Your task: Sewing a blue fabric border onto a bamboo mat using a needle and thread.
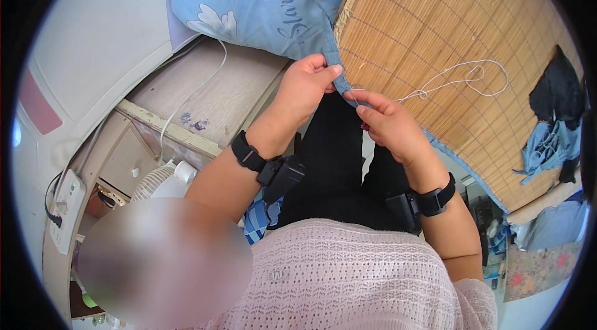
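While the bamboo mat [435, 38] takes up most of the view, the action is right at its near-left corner, where a blue fabric edging strip [336, 69] runs down the mat's border; the left hand [303, 84] has the strip pinched tight between thumb and fingers just beside that corner, and the right hand [387, 122] sits just below it, fingertips closed narrow on something tiny at the strip's lower end, probably a needle, though honestly it's too small to tell; a white thread [460, 78] loops loose across the mat's surface from those fingers out toward the middle of the mat. Left of the mat there's a light blue pillow [249, 0] with a flower print, pressed up against the mat's edge; further left of the mat, a wooden bedside cabinet [205, 97] and a small white fan [163, 182]; some dark and blue clothes [556, 125] are piled at the mat's far right edge. My guess on handling: the edging is soft, thin and light, so it'll flop and twist unless held taut close to the working spot; the mat itself looks stiff and slatted, so it gives something firm to pull against; the thread will tangle easily if left that slack.
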